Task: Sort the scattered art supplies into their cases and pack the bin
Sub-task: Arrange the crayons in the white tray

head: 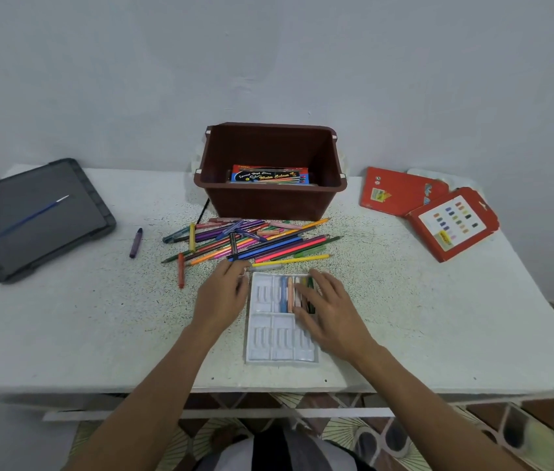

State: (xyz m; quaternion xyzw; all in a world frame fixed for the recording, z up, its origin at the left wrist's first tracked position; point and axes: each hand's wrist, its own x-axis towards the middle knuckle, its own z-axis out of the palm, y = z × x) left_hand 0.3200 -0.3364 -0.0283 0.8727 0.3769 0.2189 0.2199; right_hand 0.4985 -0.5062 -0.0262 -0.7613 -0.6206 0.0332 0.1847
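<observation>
Lower centre, the right hand lies flat, fingers straight, on crayons in the white tray on the bench. The left hand meets the tray's upper-left rim, fingers loosely bent; grip unclear. The bin stands upper centre.

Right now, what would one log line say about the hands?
step: filling crayon tray | left hand: at tray's left edge | right hand: flat on crayons | bin: box inside | pencils: piled loose
</observation>
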